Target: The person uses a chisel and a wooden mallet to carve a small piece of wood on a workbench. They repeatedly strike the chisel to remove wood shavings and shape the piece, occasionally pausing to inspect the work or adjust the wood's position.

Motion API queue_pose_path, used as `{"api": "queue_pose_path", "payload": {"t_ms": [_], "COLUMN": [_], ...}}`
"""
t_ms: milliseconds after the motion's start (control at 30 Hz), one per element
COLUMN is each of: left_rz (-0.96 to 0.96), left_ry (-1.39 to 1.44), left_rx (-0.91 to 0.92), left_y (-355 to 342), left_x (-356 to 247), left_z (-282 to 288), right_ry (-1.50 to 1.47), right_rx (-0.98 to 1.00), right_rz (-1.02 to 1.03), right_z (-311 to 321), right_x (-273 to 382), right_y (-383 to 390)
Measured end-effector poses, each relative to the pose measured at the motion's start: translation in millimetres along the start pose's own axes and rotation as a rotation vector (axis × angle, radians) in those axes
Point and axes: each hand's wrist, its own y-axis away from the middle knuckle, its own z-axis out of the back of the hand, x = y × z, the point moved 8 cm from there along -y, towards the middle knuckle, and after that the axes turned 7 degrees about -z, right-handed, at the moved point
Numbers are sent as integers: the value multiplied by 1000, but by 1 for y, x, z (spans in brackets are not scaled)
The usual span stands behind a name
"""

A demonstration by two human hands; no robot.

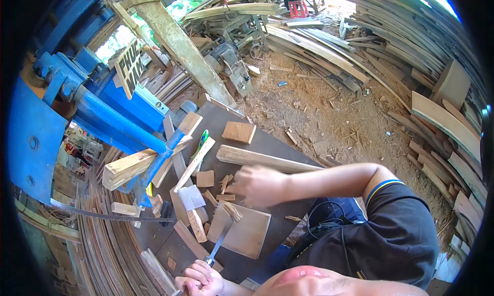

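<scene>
My left hand point(200, 278), low in the picture, is closed round the handle end of a narrow metal-bladed tool point(219, 240). Its blade slants up over a square wooden board point(252, 234), and the far end meets a small splintered wood chunk point(233, 211). My right hand point(260, 185) hovers above the dark tabletop, beside small wood offcuts point(225, 197). Motion smears its fingers, so their hold cannot be made out. Left of the board lies a hatchet-like tool with a flat metal head point(192, 197) and a wooden handle point(196, 225).
A blue machine point(118, 118) with a thin blade point(110, 217) stands at the left. On the dark table point(293, 147) lie a wooden block point(239, 132), a long beam point(267, 159) and a green-handled tool point(202, 141). Stacked planks point(401, 44) line the right, beyond a sawdust-covered floor point(329, 116).
</scene>
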Motion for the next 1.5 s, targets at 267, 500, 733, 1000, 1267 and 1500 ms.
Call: {"api": "queue_pose_path", "payload": {"t_ms": [267,500,733,1000,1267,1500], "left_rz": [39,44,-23,-91,-113,-111], "left_ry": [108,124,31,3,-8,-31], "left_rx": [-19,253,-67,-179,-209,-322], "left_y": [-13,-13,-14,-23,-27,-17], "left_x": [5,4,6,14,18,16], "left_z": [1,25,26,33,27,43], "right_ry": [-411,-628,-686,-795,-790,-842], "right_rx": [-115,-62,-71,-9,-104,-119], "right_rz": [132,190,164,65,154,168], "right_z": [-37,-37,-38,-47,-49,-45], "right_x": [32,28,20,17,17,15], "right_y": [-3,-14,-12,-12,-10,-8]}}
